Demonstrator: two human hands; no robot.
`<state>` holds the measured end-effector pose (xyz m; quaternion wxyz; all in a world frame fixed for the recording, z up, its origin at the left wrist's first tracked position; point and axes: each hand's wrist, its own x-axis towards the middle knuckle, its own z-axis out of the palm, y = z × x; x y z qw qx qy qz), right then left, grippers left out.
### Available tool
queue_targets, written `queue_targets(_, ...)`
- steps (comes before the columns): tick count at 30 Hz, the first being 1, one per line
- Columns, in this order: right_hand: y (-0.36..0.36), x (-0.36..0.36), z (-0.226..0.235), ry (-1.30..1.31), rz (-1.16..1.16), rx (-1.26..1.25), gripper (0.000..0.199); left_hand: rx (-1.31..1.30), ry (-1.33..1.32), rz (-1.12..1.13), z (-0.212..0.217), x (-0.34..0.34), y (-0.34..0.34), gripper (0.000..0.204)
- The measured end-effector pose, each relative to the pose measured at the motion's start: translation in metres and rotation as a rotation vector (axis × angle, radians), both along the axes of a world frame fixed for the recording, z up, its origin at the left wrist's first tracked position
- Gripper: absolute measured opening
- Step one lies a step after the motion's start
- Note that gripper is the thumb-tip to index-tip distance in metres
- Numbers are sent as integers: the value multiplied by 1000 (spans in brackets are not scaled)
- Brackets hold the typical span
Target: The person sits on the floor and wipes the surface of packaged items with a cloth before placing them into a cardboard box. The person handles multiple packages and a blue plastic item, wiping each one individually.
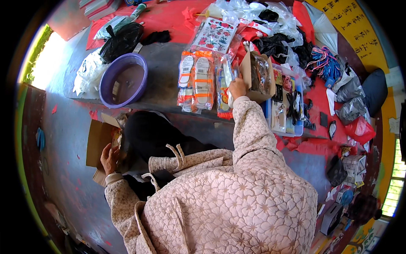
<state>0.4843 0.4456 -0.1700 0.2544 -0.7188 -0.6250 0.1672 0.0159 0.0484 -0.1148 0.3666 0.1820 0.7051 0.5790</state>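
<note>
My left hand (110, 159) is at an open cardboard box (96, 144) low on the left, its fingers apart against the box's near side. My right hand (237, 88) is closed at the edge of a clear-wrapped insole packet (223, 89) on the raised surface; its fingertips are partly hidden. Just left of that packet lie more packaged insoles (195, 80) with orange bands. To the right of my right hand stands a cardboard box (255, 94) filled with small plastic-wrapped goods.
A purple basin (103, 86) stands at the left beside a black plastic bag (122, 41). Flower-patterned sheets (215, 34) lie behind the insoles. A clear bin (298, 127) holds cords and small packs. Blue and pink cords (327, 63) and plastic bags (279, 12) cover the red cloth.
</note>
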Motion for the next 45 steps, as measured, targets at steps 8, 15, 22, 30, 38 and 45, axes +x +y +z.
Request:
queue_targets(8, -44, -19, 73, -88, -84, 56, 27, 21, -3, 55, 2, -3, -25, 34)
queue_targets(15, -56, -21, -27, -561, 265, 44, 26, -167, 173, -160, -4, -8, -26, 33)
queue_targets(22, -46, -51, 26, -538, 288, -28, 25, -206, 219, -175, 21, 18, -23, 31)
queue_targets(30, -12, -129, 50, -345, 335, -104, 49, -207, 265, -194, 21, 19, -10, 31)
queue_targets(38, 17, -122, 11, -193, 276, -320, 47, -288, 265, -214, 21, 15, -12, 32)
queue_targets(45, 37, -71, -15, 145, 378, -195, 31, -203, 177, -253, 18, 17, -9, 33)
